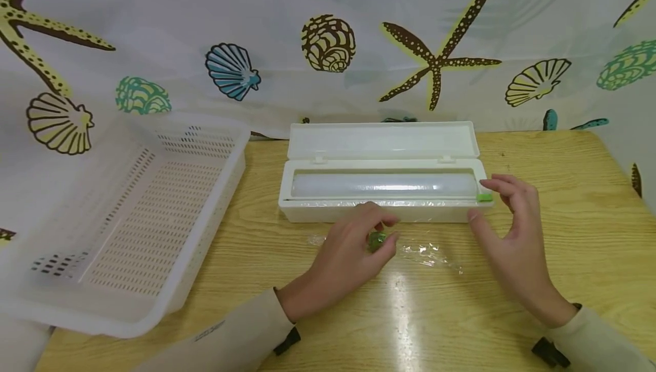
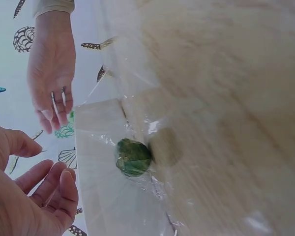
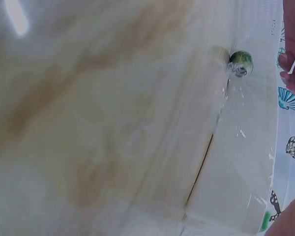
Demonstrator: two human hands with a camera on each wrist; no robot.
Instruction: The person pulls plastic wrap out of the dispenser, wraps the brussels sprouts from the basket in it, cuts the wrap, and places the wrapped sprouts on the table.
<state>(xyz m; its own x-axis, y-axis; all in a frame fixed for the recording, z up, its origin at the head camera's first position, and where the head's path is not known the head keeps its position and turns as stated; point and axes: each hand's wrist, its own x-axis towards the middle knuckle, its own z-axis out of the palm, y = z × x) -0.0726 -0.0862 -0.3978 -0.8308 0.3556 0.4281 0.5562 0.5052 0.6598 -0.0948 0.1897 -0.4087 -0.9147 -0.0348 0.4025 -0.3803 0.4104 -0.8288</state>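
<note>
A small, round, glossy green fruit or vegetable (image 2: 133, 157), its exact kind unclear, has clear cling film (image 1: 425, 253) around it and lies before a white cling film dispenser (image 1: 359, 214). My left hand (image 1: 351, 246) hovers above it in the head view, thumb and fingers bent and apart; the left wrist view shows a gap between them. At the dispenser's right end is my right hand (image 1: 523, 246), thumb and forefinger spread near the green slider (image 1: 484, 197) on the cutting rail. The dispenser's lid (image 1: 381, 139) stands raised, showing the film roll (image 1: 384, 185).
To the left is a white perforated plastic basket (image 1: 176, 298), with bare mesh inside. A cloth with shells and starfish (image 1: 279, 24) hangs behind the wooden table (image 1: 441, 326). The film lies across the table in front of the dispenser.
</note>
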